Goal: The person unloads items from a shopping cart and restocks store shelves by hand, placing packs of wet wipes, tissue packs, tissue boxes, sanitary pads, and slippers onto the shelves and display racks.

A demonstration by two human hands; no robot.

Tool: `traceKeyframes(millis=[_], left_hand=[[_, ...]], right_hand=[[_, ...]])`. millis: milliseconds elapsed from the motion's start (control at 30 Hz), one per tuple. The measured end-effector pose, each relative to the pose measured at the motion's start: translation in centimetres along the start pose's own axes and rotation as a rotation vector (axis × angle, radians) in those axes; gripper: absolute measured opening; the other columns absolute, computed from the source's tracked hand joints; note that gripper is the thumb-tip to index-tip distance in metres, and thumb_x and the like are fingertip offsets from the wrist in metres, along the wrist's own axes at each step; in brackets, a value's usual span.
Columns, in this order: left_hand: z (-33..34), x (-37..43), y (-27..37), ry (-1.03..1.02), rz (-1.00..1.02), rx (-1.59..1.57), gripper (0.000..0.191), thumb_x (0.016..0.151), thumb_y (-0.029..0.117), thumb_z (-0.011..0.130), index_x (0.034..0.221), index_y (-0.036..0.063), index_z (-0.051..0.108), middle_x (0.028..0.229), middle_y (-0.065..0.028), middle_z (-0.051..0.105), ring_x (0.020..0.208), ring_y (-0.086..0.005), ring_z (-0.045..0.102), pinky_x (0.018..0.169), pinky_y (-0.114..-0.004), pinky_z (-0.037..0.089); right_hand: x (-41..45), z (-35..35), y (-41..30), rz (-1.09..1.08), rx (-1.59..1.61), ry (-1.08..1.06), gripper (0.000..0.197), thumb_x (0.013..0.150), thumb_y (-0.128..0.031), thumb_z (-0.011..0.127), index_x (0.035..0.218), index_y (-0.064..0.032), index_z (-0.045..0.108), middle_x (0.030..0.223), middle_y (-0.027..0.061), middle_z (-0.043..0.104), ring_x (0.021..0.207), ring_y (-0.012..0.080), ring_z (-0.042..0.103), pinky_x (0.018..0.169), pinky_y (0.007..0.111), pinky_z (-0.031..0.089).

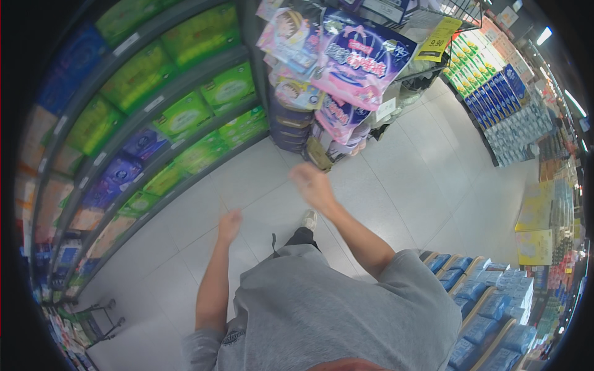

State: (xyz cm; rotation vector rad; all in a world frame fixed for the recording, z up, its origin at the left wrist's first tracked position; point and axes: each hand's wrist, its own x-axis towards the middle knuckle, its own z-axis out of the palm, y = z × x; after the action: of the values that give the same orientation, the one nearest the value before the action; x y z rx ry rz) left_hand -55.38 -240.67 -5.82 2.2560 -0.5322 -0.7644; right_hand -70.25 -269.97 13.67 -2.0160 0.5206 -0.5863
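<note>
My left hand (230, 221) hangs over the pale tiled floor, blurred, and I see nothing in it. My right hand (310, 181) is raised further forward, near the foot of a display; it too is blurred and seems to hold nothing, its fingers curled. Blue and pink plastic packs (366, 55) hang on the end display beyond my right hand. Lower on that display are pastel packs (290, 41) and dark stacked items (290, 127). One of my shoes (309, 220) shows on the floor between my hands.
Shelves (153, 104) with green and purple tissue packs curve along the left. A wire basket (464, 14) with a yellow price tag (436, 41) juts out at the top. Blue packs (478, 324) are stacked at lower right. A cart (100, 322) stands at lower left.
</note>
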Motion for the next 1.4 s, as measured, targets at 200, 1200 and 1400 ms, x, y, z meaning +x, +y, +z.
traceKeyframes(millis=[200, 1200, 1400], left_hand=[[1.4, -38.5, -36.3, -0.272, -0.604, 0.513, 0.032, 0.088, 0.026, 0.054, 0.106, 0.0086, 0.073, 0.116, -0.0133, 0.068, 0.109, -0.0321, 0.063, 0.094, -0.044, 0.051], [-7.5, -69.1, -52.6, 1.59, -1.165, -1.271, 0.021, 0.088, 0.02, 0.061, 0.088, 0.0018, 0.071, 0.075, -0.0093, 0.068, 0.069, -0.0173, 0.065, 0.06, -0.032, 0.05], [-22.0, -72.8, -61.2, 1.844, -1.097, -0.918, 0.021, 0.086, 0.019, 0.062, 0.088, 0.0003, 0.072, 0.075, -0.0073, 0.069, 0.07, -0.0155, 0.065, 0.061, -0.03, 0.048]], right_hand=[[-13.1, 16.6, -10.8, -0.092, 0.169, -0.83, 0.02, 0.091, -0.02, 0.068, 0.101, -0.003, 0.069, 0.093, 0.0118, 0.072, 0.086, 0.0213, 0.07, 0.077, 0.034, 0.055], [-24.7, 95.4, -17.7, -0.498, -0.665, -1.522, 0.02, 0.078, -0.025, 0.067, 0.074, -0.0053, 0.069, 0.064, 0.011, 0.066, 0.06, 0.0218, 0.067, 0.056, 0.038, 0.053], [-47.5, 109.5, -47.0, -0.358, 0.052, -1.787, 0.025, 0.09, -0.019, 0.063, 0.098, 0.0034, 0.068, 0.082, 0.0103, 0.07, 0.071, 0.0155, 0.067, 0.062, 0.029, 0.053]])
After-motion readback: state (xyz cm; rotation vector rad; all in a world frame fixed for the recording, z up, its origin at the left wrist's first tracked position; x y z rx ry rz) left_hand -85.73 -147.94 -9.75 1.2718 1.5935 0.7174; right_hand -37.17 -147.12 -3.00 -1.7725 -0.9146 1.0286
